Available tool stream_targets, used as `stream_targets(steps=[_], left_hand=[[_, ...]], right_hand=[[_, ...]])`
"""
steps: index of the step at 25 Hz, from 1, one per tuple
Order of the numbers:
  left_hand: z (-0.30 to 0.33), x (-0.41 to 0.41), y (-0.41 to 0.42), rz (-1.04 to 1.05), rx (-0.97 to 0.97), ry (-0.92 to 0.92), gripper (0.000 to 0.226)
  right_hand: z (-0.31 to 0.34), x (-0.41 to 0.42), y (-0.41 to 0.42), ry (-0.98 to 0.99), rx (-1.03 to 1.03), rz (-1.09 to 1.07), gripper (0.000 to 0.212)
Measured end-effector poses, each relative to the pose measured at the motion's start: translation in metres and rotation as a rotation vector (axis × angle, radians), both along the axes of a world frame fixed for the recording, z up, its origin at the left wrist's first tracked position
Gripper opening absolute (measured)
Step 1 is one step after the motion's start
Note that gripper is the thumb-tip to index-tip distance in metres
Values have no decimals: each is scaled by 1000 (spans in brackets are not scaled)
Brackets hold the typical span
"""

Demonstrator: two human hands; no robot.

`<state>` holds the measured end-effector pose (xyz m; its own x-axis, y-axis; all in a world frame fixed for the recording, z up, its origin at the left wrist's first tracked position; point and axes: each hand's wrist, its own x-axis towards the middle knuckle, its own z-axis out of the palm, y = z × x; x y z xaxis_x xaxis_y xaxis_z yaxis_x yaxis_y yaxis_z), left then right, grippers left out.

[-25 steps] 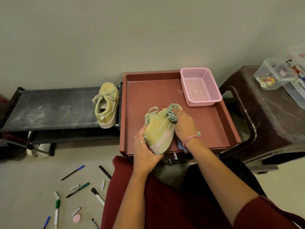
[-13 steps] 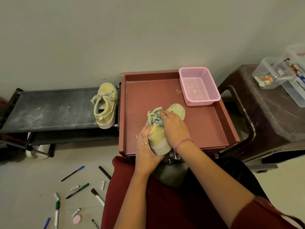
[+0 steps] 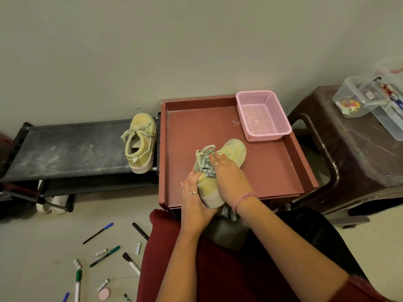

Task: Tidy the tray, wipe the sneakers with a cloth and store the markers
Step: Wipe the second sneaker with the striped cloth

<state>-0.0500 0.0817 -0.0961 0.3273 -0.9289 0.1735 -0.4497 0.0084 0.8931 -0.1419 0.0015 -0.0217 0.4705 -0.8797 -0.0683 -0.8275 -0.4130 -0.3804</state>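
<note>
A yellow-green sneaker (image 3: 234, 149) lies in the red tray (image 3: 272, 171), toe pointing away. My left hand (image 3: 194, 197) grips its heel end at the tray's near edge. My right hand (image 3: 229, 177) lies across the laces with straight fingers, pressing a checked cloth (image 3: 206, 167) onto them; a tail of the cloth hangs below my wrist. The second sneaker (image 3: 139, 141) stands on the black rack (image 3: 65, 149) to the left. Several markers (image 3: 104, 256) and caps lie scattered on the floor at the lower left.
An empty pink basket (image 3: 281, 116) sits in the tray's far right corner. A dark brown stool (image 3: 357, 153) to the right carries clear plastic boxes (image 3: 357, 101). White shoes (image 3: 52, 203) sit under the rack. A pink round eraser (image 3: 104, 294) lies among the markers.
My right hand with the cloth slid back from the sneaker's toe to its laces. The sneaker now lies flatter in the tray. My left hand stayed on the heel.
</note>
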Motion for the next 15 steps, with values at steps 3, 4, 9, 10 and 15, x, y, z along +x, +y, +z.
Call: stream_targets(steps=[3,4,9,10,15], left_hand=[[-2,1,-1,8,-10,-8,94],[-6,3,-2,14,6,10,96],[-11,8,-1,64,90,169,99],[-9,7,-1,68,85,179,100],[-7,2,-5,69,72,170,101]], right_hand=[[3,4,-11,-10,9,20,58],[6,3,-3,-37,32,66,62],[4,-13,49,-100,-6,188,76],[1,-17,43,-56,-46,177,79],[-11,-10,-26,-33,-3,-54,68]])
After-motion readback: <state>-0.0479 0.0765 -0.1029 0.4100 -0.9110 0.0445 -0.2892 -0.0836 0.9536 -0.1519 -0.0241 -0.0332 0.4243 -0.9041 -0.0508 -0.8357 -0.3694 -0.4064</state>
